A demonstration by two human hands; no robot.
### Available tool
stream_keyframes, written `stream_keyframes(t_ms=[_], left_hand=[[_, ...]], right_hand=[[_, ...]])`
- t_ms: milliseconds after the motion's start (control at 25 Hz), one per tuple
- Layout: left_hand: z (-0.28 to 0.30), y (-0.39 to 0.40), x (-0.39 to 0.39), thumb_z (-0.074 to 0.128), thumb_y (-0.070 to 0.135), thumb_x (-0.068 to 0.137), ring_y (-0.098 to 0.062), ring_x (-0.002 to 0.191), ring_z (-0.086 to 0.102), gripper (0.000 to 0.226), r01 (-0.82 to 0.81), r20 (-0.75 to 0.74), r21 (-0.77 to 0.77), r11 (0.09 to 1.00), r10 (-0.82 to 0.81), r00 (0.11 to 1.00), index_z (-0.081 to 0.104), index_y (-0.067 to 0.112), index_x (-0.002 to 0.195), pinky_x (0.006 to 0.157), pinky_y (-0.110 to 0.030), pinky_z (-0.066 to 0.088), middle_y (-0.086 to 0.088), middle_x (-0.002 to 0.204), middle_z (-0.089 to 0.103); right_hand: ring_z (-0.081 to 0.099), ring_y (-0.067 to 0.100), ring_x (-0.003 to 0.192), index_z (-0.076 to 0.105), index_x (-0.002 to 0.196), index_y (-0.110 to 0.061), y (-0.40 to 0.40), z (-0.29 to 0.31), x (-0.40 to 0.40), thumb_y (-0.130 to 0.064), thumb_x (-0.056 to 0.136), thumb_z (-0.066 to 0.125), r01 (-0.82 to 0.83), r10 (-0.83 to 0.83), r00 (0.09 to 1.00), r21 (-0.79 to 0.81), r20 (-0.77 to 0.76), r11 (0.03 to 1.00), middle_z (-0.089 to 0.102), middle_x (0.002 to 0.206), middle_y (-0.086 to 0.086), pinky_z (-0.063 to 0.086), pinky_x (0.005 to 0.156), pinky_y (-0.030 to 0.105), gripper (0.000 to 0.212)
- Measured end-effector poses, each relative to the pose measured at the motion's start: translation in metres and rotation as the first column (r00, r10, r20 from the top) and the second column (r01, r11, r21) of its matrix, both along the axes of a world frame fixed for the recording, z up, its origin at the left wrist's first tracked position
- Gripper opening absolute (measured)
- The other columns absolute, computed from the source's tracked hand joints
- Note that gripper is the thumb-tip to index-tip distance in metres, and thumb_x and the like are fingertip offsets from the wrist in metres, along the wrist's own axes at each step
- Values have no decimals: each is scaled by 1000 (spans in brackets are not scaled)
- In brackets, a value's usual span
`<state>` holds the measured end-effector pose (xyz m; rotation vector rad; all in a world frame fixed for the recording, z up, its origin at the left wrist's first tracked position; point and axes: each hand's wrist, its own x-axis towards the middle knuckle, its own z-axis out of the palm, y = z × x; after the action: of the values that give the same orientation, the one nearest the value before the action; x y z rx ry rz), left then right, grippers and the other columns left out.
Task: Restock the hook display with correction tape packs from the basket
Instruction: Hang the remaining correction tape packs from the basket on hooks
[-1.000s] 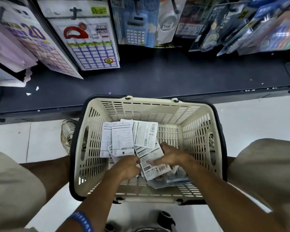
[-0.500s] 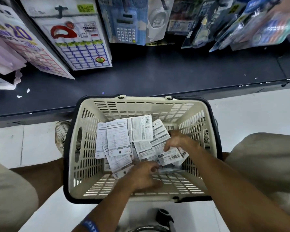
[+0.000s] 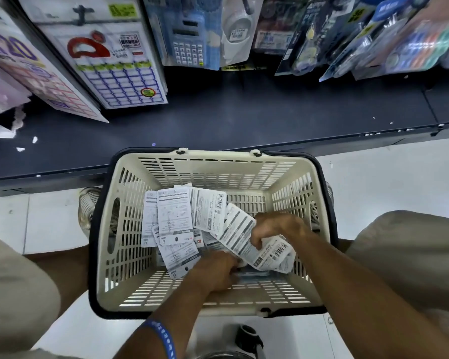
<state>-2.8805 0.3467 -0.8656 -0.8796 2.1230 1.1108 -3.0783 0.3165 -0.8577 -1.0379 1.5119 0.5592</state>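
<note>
Packs [image 3: 175, 221] of correction tape, light stiff cards, lie fanned in the basket [image 3: 213, 164]; my right hand [image 3: 278, 229] grips one by its edge, left hand [image 3: 213, 274] curls round others

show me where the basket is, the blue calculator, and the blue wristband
basket [image 3: 213, 174], head view, on the slotted far wall.
blue calculator [image 3: 188, 45], head view, on its keypad, hanging above the shelf.
blue wristband [image 3: 163, 338], head view, on the band around the left wrist.
</note>
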Motion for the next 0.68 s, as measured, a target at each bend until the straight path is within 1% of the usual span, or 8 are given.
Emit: stream_keyframes(t_ms=[120,160,240,280,440,560,640,680], left_hand=[[-4,1,7,68,41,89,-24,129,54,59,-253,70,210,944,244,967,53,24,143,105,-32,46,-4,147,54],[-7,2,8,68,45,87,-24,130,53,62,-300,116,230,926,280,953,50,26,144,106,-33,45,-4,149,52],[-14,3,9,66,51,84,-24,127,54,65,-342,210,230,911,296,932,51,28,142,103,-33,47,-4,147,52],[-16,4,9,67,52,82,-23,124,56,63,-353,236,233,906,299,925,53,28,139,100,-33,48,-4,145,55],[-22,-1,10,72,47,82,-20,110,60,54,-424,277,251,870,355,893,60,23,128,85,-28,48,-3,130,62],[-21,-6,14,65,22,89,-19,94,59,21,-677,245,147,721,637,731,59,18,109,79,-28,49,-4,112,64],[-21,-10,14,56,14,92,-22,92,56,22,-817,196,25,577,798,570,53,12,114,75,-28,44,-8,113,61],[-22,-11,13,54,10,91,-26,96,58,31,-882,182,32,471,865,468,49,10,122,76,-29,45,-11,118,61]], right_hand=[[61,21,102,65,112,-21,-2,-16,7,-18,81,71,-19,19,999,5,37,1000,64,125,6,52,81,34,32],[59,21,107,63,118,-20,-2,-20,10,-23,83,73,-28,29,999,-14,31,1000,62,130,7,50,80,33,36],[51,26,128,49,144,-21,-2,-31,15,-39,81,79,-73,71,997,-100,-22,992,52,145,8,47,99,38,73],[48,28,133,44,149,-21,-2,-35,16,-43,77,82,-99,94,994,-132,-50,986,50,148,7,44,107,40,84],[55,25,126,56,138,-15,-3,-45,16,-44,72,87,-100,98,994,-33,-45,994,59,139,6,47,106,39,79],[57,26,124,59,135,-12,-6,-44,20,-46,72,86,-105,106,994,23,-36,994,61,137,7,48,105,40,77],[55,27,127,58,138,-11,-8,-47,21,-44,72,86,-81,82,996,29,-21,996,59,140,7,47,107,40,79],[54,27,129,57,139,-12,-9,-45,20,-45,72,87,-65,65,998,43,-5,997,58,141,6,46,108,41,81]])
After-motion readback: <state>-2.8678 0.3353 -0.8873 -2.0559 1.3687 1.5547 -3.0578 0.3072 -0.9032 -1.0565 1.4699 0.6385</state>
